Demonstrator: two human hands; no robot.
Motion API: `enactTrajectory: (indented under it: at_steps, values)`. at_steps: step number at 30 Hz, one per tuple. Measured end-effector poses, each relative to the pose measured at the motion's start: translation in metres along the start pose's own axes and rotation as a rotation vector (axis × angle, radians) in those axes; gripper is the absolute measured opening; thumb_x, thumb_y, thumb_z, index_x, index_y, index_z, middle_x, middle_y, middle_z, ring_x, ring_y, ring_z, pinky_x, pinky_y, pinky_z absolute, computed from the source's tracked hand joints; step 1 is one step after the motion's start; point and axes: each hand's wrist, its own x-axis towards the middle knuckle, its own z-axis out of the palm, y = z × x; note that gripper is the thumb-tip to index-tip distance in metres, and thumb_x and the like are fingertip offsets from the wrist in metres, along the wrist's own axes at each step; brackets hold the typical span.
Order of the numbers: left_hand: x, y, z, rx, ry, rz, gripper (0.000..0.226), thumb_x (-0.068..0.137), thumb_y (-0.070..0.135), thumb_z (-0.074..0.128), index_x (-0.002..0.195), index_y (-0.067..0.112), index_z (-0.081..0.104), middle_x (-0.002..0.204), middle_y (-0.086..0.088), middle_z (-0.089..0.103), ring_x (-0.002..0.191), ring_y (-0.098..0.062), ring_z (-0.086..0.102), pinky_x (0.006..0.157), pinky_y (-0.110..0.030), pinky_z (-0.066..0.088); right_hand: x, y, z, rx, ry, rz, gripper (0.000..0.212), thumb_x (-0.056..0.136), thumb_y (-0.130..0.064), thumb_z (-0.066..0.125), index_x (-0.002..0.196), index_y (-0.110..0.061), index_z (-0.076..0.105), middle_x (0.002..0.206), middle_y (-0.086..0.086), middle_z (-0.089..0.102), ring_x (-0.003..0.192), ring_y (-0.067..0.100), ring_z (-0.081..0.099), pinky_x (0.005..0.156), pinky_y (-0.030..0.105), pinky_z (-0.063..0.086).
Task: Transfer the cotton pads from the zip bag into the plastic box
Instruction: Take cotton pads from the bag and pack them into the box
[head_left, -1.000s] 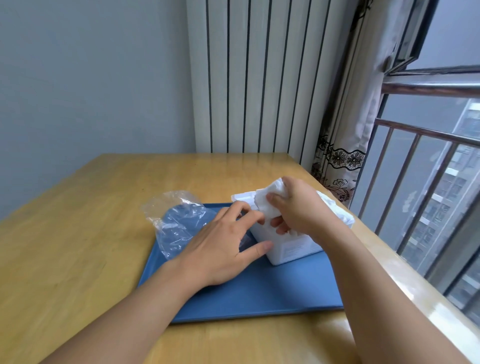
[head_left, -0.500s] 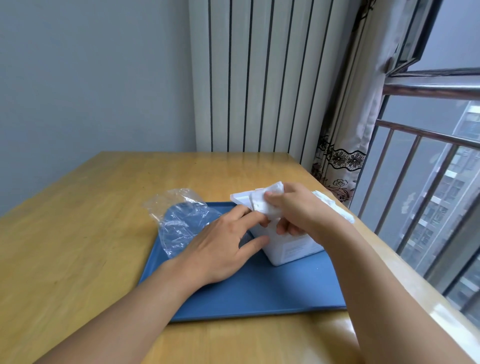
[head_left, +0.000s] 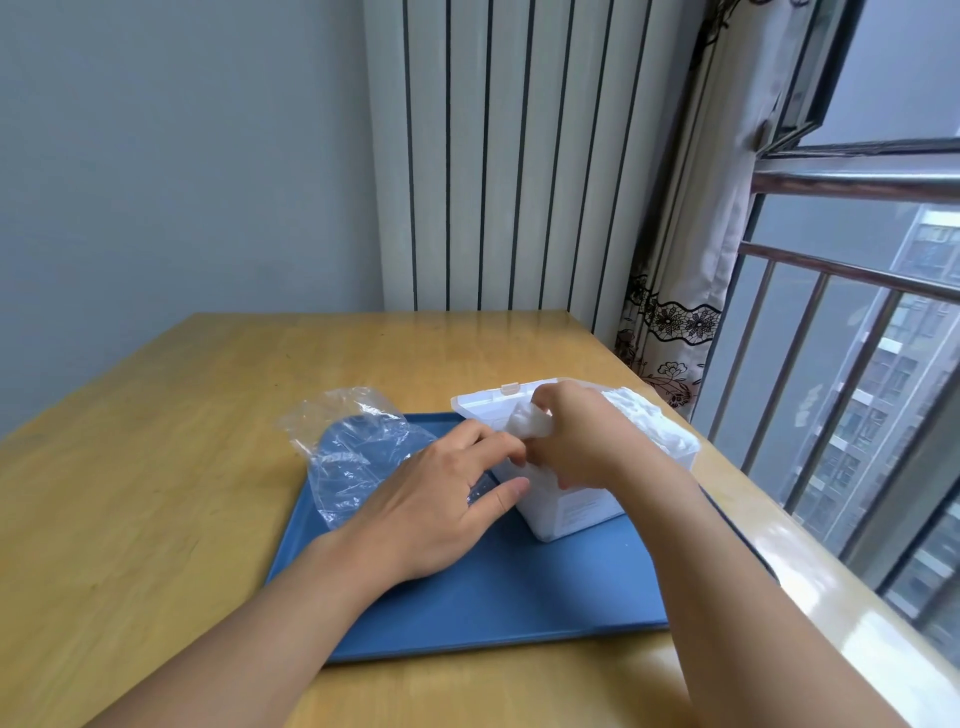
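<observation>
Wooden table (head_left: 156, 519) fills most of the view, w/ a radiator (head_left: 498, 156) at its far edge and a curtain (head_left: 675, 312) plus window railing (head_left: 831, 364) to the right of it. On the table lies a blue tray (head_left: 493, 613), taken here as the ref point. Plastic box (head_left: 576, 509) stands on the tray's far right part, white, lid side up top, w/ a small tab at its back rim. Zip bag (head_left: 353, 447) is crumpled and clear, lying over the tray's far left corner, partly hanging onto the wood; looks about empty, can't tell for sure. Left hand (head_left: 441, 499) sits above the tray's middle, just left of the box, fingers loosely stretched, thumb tip touching the box's near wall, fingertips meeting the other hand. Right hand (head_left: 582, 436) is over the box's top, fingers curled, pinching a bunch of cotton pads (head_left: 527, 423) at the box's left rim. More white pads show along the box's right side.
</observation>
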Motion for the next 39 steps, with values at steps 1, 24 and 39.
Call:
enactTrajectory:
  at_steps: [1,24,39]
  values:
    - [0.000,0.000,0.000,-0.002,-0.001,0.004,0.033,0.093,0.061,0.041,0.119,0.042,0.052,0.114,0.018,0.052,0.098,-0.012,0.061,0.087,-0.039,0.051,0.000,-0.001,0.002,-0.035,0.019,-0.008,0.031,0.080,-0.021,0.072,0.070,-0.015,0.043,0.065,0.004,0.051,0.050,0.020,0.050,0.052,0.034,0.052]
    - [0.001,-0.001,0.001,-0.061,0.060,0.089,0.012,0.096,0.029,0.053,0.105,0.032,0.060,0.102,0.013,0.058,0.094,-0.014,0.059,0.083,-0.037,0.049,0.001,-0.011,0.011,-0.270,-0.060,-0.014,0.016,0.089,-0.018,0.059,0.096,-0.013,0.045,0.080,0.000,0.047,0.083,0.027,0.052,0.067,0.031,0.042]
    - [0.000,-0.002,-0.001,-0.083,0.094,0.091,0.011,0.094,0.025,0.055,0.100,0.033,0.060,0.099,0.015,0.059,0.098,-0.010,0.058,0.086,-0.030,0.048,0.000,-0.007,-0.006,0.217,-0.347,0.018,0.026,0.099,-0.033,0.041,0.087,-0.014,0.054,0.076,0.013,0.048,0.062,0.023,0.044,0.048,0.026,0.032]
